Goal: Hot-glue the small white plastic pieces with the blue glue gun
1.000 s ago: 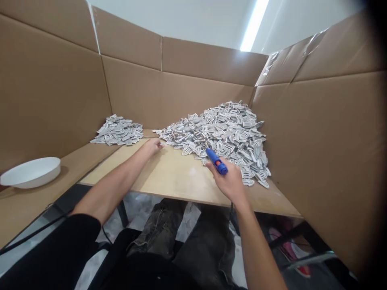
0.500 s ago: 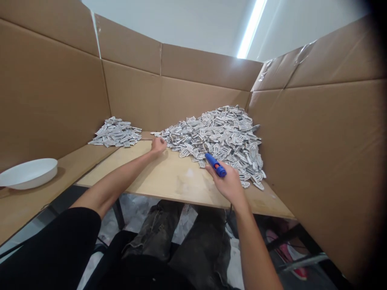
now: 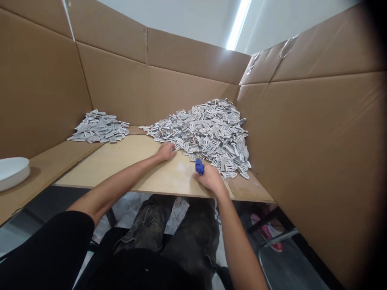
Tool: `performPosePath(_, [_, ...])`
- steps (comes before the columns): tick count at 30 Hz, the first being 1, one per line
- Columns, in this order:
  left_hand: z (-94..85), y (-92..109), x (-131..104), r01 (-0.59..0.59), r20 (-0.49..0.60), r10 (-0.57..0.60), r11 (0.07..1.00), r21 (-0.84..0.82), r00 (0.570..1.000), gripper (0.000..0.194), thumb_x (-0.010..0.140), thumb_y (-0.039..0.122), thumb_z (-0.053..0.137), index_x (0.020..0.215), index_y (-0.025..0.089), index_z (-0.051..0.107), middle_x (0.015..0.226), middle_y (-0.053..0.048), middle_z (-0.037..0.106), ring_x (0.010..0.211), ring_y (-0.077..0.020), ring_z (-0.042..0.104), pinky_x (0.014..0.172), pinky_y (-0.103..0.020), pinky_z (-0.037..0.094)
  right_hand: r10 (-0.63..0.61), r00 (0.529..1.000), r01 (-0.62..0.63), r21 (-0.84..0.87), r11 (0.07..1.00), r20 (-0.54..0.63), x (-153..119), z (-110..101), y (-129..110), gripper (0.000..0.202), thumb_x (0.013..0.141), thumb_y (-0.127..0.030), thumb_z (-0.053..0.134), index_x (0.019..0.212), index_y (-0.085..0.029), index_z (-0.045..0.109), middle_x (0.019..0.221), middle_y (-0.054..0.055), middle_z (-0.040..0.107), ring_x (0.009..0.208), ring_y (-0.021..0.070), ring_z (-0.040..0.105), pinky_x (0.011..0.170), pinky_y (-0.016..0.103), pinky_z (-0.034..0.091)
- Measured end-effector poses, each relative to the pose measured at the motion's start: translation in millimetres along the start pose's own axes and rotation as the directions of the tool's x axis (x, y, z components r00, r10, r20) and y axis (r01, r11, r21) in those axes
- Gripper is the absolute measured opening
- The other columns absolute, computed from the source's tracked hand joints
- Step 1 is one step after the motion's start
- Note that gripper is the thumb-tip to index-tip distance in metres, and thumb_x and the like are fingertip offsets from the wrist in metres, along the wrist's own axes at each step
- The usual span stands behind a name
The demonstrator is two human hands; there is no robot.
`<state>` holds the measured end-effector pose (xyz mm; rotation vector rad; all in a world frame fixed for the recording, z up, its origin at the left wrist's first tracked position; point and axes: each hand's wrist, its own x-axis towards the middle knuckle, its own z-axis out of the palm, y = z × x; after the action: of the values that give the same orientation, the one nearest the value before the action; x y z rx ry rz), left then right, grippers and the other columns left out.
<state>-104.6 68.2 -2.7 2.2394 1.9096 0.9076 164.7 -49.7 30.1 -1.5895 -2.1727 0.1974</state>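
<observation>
My right hand (image 3: 210,178) is wrapped round a blue handheld tool (image 3: 199,166), which I see nearly end-on; its working tip is hidden. Close to the front edge of a large heap of flat grey-white slotted buckle-like pieces (image 3: 211,131) is my left hand (image 3: 166,151). Its fingers are curled together near the lowest pieces, and whatever may be in them is too small to make out. A smaller pile of similar pieces (image 3: 99,128) lies at the back left.
Tall cardboard walls (image 3: 117,84) enclose the wooden tabletop (image 3: 121,161) at the back and both sides. On the cardboard ledge at the left stands a white bowl (image 3: 13,173). My legs are under the front edge, and a pink-red shoe (image 3: 269,235) shows beneath at the right.
My left hand has moved right and slightly nearer along the heap's front. The blue tool has turned from slanting to nearly end-on in my right hand. The whole view has shifted.
</observation>
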Motion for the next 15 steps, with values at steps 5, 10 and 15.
performPosePath(5, [0.5,18,-3,0.195,-0.076,-0.212,0.963,-0.185,0.974,0.011,0.077,0.008,0.07,0.075,0.018,0.067,0.093,-0.009,0.075,0.1,-0.0262,0.065,0.093,-0.033,0.048,0.091,0.996,-0.093,-0.111,0.99,-0.019,0,4,1,0.006,0.081,-0.023,0.078,0.084,-0.02,0.074,0.091,0.017,0.077,0.089,0.0321,0.073,0.073,0.034,0.045])
performPosePath(10, [6.6,36,-19,0.245,-0.147,-0.326,0.882,-0.403,0.934,0.038,0.072,0.006,0.076,0.106,0.019,0.068,0.088,-0.002,0.068,0.083,-0.0203,0.06,0.082,-0.03,0.047,0.13,0.991,-0.125,-0.137,0.983,0.024,-3,4,2,0.011,0.077,-0.016,0.074,0.087,-0.021,0.075,0.092,0.017,0.078,0.09,0.0334,0.074,0.074,0.035,0.046])
performPosePath(15, [3.8,62,-37,0.347,0.056,-0.431,0.636,-0.689,0.901,0.029,0.073,0.015,0.084,0.099,0.015,0.071,0.076,-0.002,0.065,0.066,-0.0163,0.059,0.065,-0.027,0.045,0.113,0.993,-0.109,-0.102,0.989,0.041,-1,7,4,0.008,0.074,-0.017,0.075,0.077,-0.022,0.069,0.085,0.013,0.076,0.086,0.0299,0.072,0.072,0.033,0.045])
